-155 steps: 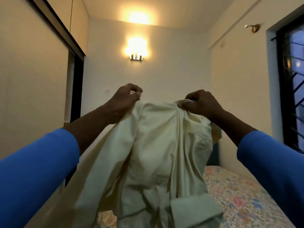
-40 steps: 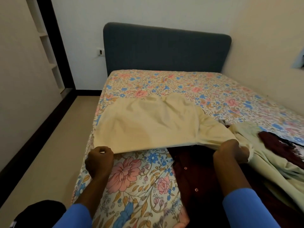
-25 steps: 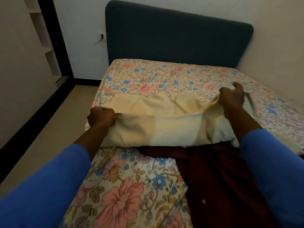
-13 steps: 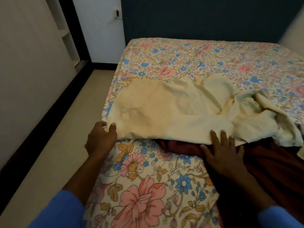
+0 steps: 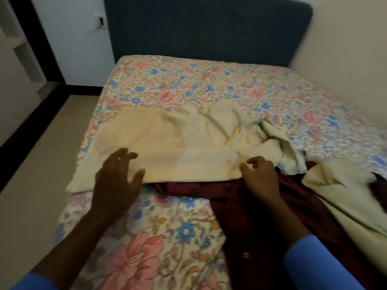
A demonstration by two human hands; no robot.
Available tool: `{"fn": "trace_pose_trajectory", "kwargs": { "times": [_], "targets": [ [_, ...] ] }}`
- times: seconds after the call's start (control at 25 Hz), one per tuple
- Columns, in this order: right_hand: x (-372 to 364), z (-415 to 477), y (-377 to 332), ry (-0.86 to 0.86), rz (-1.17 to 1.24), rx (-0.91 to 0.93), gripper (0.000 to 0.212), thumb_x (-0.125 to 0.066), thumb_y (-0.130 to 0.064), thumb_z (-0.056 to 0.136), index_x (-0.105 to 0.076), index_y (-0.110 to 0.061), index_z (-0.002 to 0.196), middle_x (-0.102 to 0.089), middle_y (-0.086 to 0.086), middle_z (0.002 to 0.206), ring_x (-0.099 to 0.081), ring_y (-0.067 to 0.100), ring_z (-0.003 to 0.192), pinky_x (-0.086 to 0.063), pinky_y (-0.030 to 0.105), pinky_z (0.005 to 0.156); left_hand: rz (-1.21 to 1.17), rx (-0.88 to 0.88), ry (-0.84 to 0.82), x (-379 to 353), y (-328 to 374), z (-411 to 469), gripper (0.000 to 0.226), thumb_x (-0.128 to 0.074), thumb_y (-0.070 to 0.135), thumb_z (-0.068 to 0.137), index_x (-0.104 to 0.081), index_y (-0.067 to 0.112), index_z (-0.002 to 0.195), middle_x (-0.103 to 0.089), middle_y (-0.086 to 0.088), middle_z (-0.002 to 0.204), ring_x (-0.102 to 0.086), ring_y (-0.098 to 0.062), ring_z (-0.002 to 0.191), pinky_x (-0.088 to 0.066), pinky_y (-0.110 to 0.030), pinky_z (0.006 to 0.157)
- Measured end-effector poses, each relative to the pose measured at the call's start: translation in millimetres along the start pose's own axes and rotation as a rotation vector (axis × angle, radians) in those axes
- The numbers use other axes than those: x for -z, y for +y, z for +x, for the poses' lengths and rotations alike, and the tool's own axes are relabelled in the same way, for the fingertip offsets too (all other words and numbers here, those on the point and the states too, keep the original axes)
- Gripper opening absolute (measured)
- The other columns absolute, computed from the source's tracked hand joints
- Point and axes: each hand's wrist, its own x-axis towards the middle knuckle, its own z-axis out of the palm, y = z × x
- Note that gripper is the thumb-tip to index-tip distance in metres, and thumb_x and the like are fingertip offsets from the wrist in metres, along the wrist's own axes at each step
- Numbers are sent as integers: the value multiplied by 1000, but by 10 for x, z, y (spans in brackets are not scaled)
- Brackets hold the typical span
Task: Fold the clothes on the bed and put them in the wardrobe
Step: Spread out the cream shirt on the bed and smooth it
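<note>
cream garment (image 5: 171,147) on bed (image 5: 188,80), hands seemingly spread

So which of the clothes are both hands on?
The cream garment spread flat across the bed. The maroon one lies partly under it, and another cream piece sits off right, untouched.

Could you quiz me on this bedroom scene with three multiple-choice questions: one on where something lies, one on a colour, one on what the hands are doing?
1. The cream garment partly lies over:
A. a maroon garment
B. a pillow
C. the floor

2. The headboard is:
A. white
B. dark blue-grey
C. red

3. The left hand is:
A. clenched in a fist
B. gripping a hanger
C. open, fingers spread

Answers:
1 A, maroon cloth shows under the cream edge.
2 B, plainly dark behind the floral sheet.
3 C, its fingers are splayed at the cream fabric; the right hand is loosely curled.
</note>
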Motion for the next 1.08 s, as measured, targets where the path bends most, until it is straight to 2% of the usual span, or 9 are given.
{"fn": "trace_pose_trajectory", "kwargs": {
  "times": [0.16, 0.32, 0.44, 0.6, 0.76, 0.84, 0.92, 1.0, 1.08],
  "targets": [
    [290, 313, 317, 88, 687, -544, 41, -66, -24, 92, -56, -7, 128, -62, 11, 115, -65, 27, 97, -62, 48, 79, 39, -190, -324, -795, 733, 91, 76, -33, 69, 91, -51, 20, 147, -39, -7, 162, -28, -29, 153, -31, -56, 119],
    [410, 595, 598, 194, 1098, -619, 51, -73, -30, 90, -51, -16, 135, -70, 8, 108, -70, 22, 77, -53, 28, 52, 247, -192, -399, -1172, 844, 43, 93, -1, 81, 91, -28, 26, 161, -20, -1, 171, -10, -21, 159, -11, -53, 126],
    [578, 869, 599, 312, 922, -535, 42, -72, -39, 92, -61, -13, 124, -70, 8, 92, -61, 19, 60, -47, 28, 51, 345, -238, -370, -1238, 817, -29, 86, -3, 78, 95, -18, 29, 164, -12, 1, 172, -5, -18, 159, -8, -52, 127],
    [980, 1171, 410, 525, 556, -454, 20, -66, -31, 91, -72, -13, 93, -72, 9, 96, -65, 27, 85, -47, 32, 71, 317, -221, -324, -1250, 841, -52, 80, -10, 74, 98, -22, 30, 163, -15, 1, 172, -8, -17, 159, -9, -51, 127],
    [1472, 1588, 144, 608, 577, -311, 28, -64, -28, 94, -71, -19, 119, -68, 3, 109, -68, 22, 100, -56, 33, 84, 292, -216, -311, -1258, 838, -64, 78, -12, 73, 98, -27, 29, 162, -21, 1, 171, -14, -18, 158, -11, -51, 126],
    [1601, 1640, 46, 497, 554, -260, 55, -65, -43, 93, -53, -18, 141, -59, 3, 123, -64, 22, 108, -57, 37, 87, 281, -204, -317, -1253, 855, -56, 78, -13, 73, 98, -27, 30, 161, -22, 1, 170, -14, -18, 158, -10, -51, 127],
    [1493, 1473, 93, 246, 305, -304, 76, -63, -67, 87, -49, -9, 134, -61, 9, 119, -66, 29, 101, -60, 43, 81, 280, -202, -335, -1243, 858, -52, 78, -13, 73, 98, -26, 30, 161, -21, 1, 171, -13, -18, 158, -10, -52, 127],
    [1134, 1069, 292, -75, 164, -337, 68, -72, -62, 86, -57, -2, 115, -69, 17, 102, -71, 30, 83, -61, 43, 68, 274, -203, -336, -1225, 851, -48, 78, -12, 74, 98, -26, 30, 162, -21, 1, 171, -13, -18, 158, -9, -52, 127],
    [808, 809, 576, -124, 144, -275, 43, -82, -37, 86, -71, -2, 107, -75, 17, 95, -72, 27, 77, -63, 47, 79, 280, -212, -345, -1219, 854, -46, 79, -11, 74, 98, -26, 29, 162, -22, 1, 170, -14, -18, 158, -9, -52, 126]
  ]
}}
